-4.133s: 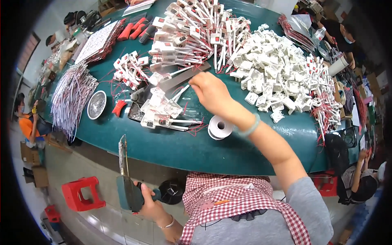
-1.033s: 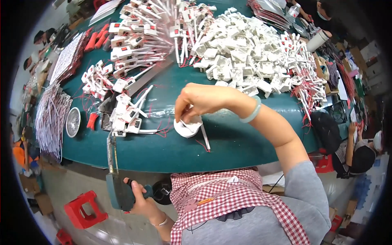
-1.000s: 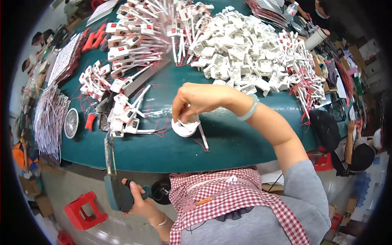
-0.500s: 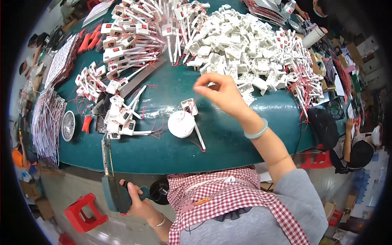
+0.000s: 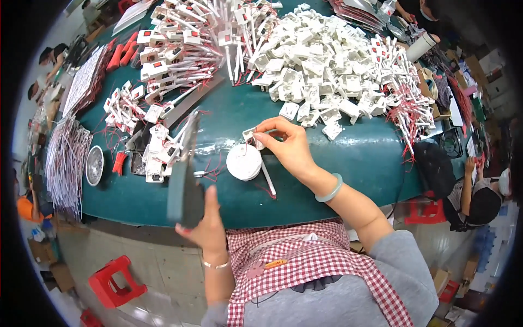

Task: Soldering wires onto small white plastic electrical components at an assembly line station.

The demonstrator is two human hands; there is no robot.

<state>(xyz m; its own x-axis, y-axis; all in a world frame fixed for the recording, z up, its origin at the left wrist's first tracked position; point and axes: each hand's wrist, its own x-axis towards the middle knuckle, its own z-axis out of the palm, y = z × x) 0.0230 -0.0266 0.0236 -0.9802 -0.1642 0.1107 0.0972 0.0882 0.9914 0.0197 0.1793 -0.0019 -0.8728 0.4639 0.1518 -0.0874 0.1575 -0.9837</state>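
My left hand is wrapped round a teal pistol-shaped soldering gun, blurred by motion, its metal tip end pointing away over the table. My right hand is closed in a pinch over a small white plastic housing, with a thin red wire apparently between thumb and forefinger; the fingers partly hide the housing. This housing rests against the far edge of a round white disc. A white cable runs from it toward me, beside the disc.
Wired white housings lie left of the soldering gun, near a metal bowl. A big heap of white housings covers the far middle. Bundled cables hang at the left edge. A red stool stands on the floor.
My left hand has lifted the soldering gun from beside the left-hand housings and swung it rightward and farther over the table. My right hand has come down leftward to the housing.
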